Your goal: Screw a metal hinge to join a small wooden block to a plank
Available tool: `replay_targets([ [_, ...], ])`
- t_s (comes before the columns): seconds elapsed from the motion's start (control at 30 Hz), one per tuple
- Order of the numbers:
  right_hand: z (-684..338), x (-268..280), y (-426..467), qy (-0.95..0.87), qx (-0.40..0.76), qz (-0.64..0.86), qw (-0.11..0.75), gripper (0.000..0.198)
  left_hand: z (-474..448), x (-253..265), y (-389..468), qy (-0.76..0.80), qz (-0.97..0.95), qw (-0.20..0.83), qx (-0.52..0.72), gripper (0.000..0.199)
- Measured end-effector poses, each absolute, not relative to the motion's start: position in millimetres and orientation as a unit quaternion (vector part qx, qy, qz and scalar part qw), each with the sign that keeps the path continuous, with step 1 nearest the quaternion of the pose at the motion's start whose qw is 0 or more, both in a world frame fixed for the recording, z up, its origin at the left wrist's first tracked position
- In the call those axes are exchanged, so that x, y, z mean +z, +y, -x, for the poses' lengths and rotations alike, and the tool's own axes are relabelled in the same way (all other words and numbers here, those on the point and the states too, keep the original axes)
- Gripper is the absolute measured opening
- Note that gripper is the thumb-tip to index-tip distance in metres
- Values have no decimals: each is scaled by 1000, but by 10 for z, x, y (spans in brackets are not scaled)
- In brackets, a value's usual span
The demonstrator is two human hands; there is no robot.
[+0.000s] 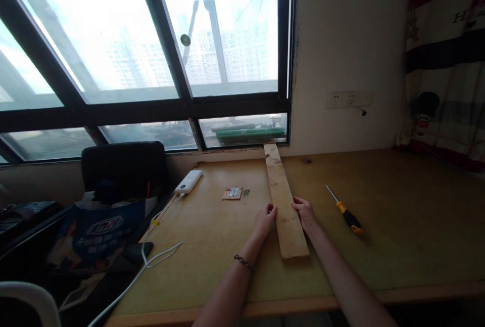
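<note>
A long wooden board lies on the table, its far end close to the window sill and its near end toward me. My left hand grips the board's left edge, fingers curled against it. On the opposite edge, my right hand grips with the thumb and fingers. To the right lies a screwdriver with a yellow and black handle, its shaft pointing away. Left of the board sits a small wooden piece with a metal hinge on it, and several screws lie beside it.
A white power bank with a white cable lies at the left edge of the table. Beyond that edge stand a black chair and a blue bag. A window and wall bound the far side; a curtain hangs at right.
</note>
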State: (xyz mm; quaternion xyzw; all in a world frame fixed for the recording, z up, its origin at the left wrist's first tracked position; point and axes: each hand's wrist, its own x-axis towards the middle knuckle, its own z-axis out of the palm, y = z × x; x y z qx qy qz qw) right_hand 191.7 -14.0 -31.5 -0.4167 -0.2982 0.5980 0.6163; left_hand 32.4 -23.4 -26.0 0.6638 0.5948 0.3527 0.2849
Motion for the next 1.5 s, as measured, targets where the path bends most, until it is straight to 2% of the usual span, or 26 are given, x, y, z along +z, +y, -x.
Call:
replay_targets([
  [0.33,-1954,-307,-148,-269,591,454,610,37,-335,-279,-263,572,-707,252,331,36],
  [0.73,-2088,-319,-88,-237,605,495,577,31,-330,-299,-284,562,-717,200,362,39],
  [0.97,-2163,-264,-79,-192,591,486,614,20,181,-217,-39,603,-688,80,396,20],
  [1.07,-2162,-223,-88,-188,583,488,622,17,635,-219,137,658,-645,6,387,18],
  [1.17,-2139,-192,-92,-195,568,505,619,16,1004,-296,263,720,-587,-53,366,27],
  [1.33,-2113,-178,-81,-210,558,518,613,18,1139,-461,349,730,-613,-41,299,59],
  [1.43,-2106,-187,-77,-217,555,520,612,20,1071,-445,327,736,-623,-48,261,65],
  [1.5,-2100,-201,-76,-225,552,522,610,20,1009,-381,282,732,-628,-70,253,61],
])
